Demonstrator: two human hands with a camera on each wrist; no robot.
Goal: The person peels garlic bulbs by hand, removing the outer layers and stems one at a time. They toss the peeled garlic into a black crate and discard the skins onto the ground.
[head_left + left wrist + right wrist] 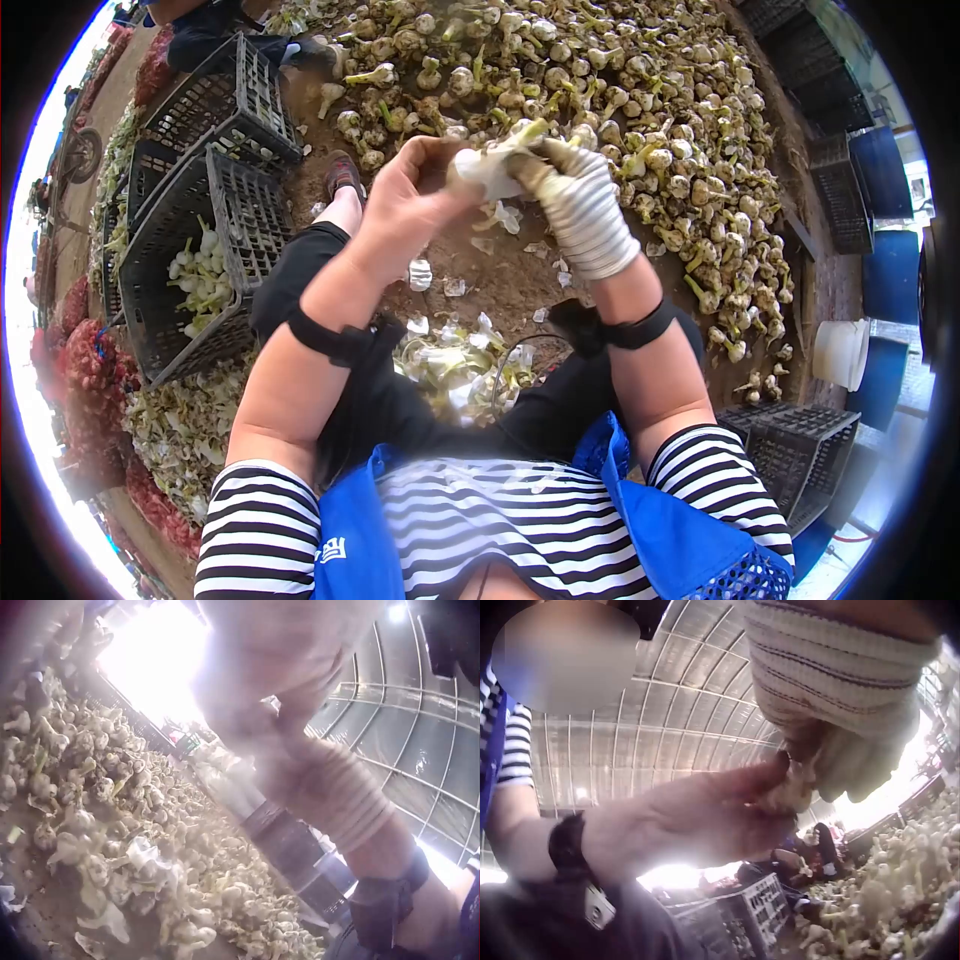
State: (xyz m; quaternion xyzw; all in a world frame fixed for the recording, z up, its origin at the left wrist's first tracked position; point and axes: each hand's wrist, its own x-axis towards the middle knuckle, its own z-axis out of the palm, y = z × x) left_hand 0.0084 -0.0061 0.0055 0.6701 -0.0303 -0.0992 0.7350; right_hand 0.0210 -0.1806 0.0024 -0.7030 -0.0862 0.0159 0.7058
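A garlic bulb (485,172) with white papery skin and a short green-yellow stem is held between both hands in the head view. My right hand (575,195), in a striped knitted glove, pinches it from the stem side. My bare left hand (415,195) has its fingers curled and thumb against the bulb's other side, slightly blurred. In the right wrist view, the bare left fingertips and the gloved right hand (847,757) meet around the garlic, which is largely covered by them. Loose white peelings (505,217) lie on the ground just under the hands.
A large heap of garlic bulbs (690,170) spreads ahead and right. Black plastic crates (250,215) stand at the left, one holding several whiter, peeled bulbs (203,270). More peelings (465,365) lie between the legs. Another crate (800,450) and a white bucket (840,353) are at the right.
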